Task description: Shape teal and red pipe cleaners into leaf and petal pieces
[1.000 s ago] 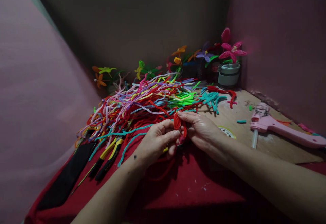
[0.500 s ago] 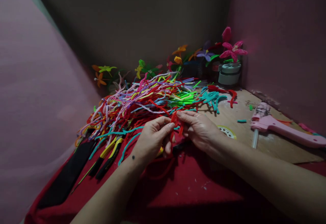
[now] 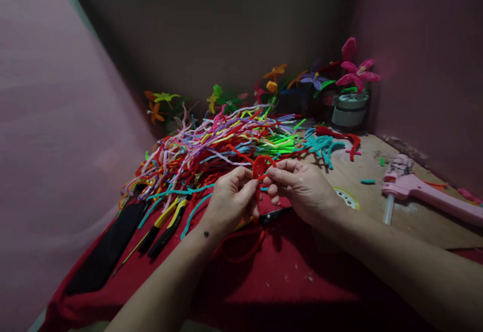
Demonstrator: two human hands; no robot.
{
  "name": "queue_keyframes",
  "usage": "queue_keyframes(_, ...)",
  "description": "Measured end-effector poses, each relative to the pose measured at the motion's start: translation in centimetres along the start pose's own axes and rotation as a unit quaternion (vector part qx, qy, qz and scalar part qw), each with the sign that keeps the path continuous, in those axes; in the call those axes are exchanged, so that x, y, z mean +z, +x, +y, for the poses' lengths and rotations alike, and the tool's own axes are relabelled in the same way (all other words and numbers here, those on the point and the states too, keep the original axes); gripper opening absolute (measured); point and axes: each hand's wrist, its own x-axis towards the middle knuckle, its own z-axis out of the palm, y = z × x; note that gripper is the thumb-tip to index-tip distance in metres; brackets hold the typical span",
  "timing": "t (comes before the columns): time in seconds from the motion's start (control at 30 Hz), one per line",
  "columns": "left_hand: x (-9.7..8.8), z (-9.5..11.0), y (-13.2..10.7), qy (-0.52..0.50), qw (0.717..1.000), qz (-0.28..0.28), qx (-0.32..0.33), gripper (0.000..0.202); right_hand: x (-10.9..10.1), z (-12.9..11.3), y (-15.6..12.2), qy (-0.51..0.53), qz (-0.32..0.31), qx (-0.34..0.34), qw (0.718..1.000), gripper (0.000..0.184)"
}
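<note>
A red pipe cleaner (image 3: pixel 263 165), bent into a small loop, is pinched between both hands above the front of the table. My left hand (image 3: pixel 234 193) grips its left side with thumb and forefinger. From the right, my right hand (image 3: pixel 296 186) pinches the loop's lower right edge. A long red strand (image 3: pixel 241 256) curves below my left hand over the red cloth. Just behind the hands lies a big pile of coloured pipe cleaners (image 3: pixel 211 143).
Yellow-and-black pliers (image 3: pixel 166 227) and a black strip (image 3: pixel 107 251) lie at left. A pink glue gun (image 3: pixel 426 191) rests on the board (image 3: pixel 370 211) at right, near teal pipe cleaners (image 3: pixel 322 146). Pipe-cleaner flowers (image 3: pixel 357 74) stand along the back.
The red pipe cleaner now shows an open loop between the fingertips, where it was a bunched shape before. The view has shifted slightly, so the scene sits further right.
</note>
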Motion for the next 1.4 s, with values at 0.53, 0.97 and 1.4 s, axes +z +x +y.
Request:
queue_keyframes(0.53,0.6,-1.2,-0.1,0.008,0.998,0.007,0.056,0.023,0.2,-0.4,-0.4,-0.209,0.028,-0.038,0.977,0.021)
queue_keyframes(0.97,0.9,-0.6,-0.4,-0.006,1.000,-0.021,0.020,0.012,-0.5,-0.2,0.1,-0.199,-0.022,0.039,0.979,0.025)
queue_keyframes(1.4,0.1,-0.2,-0.1,0.009,0.995,-0.086,-0.045,0.005,-1.0,-0.4,0.8,-0.125,-0.032,-0.052,0.990,0.020)
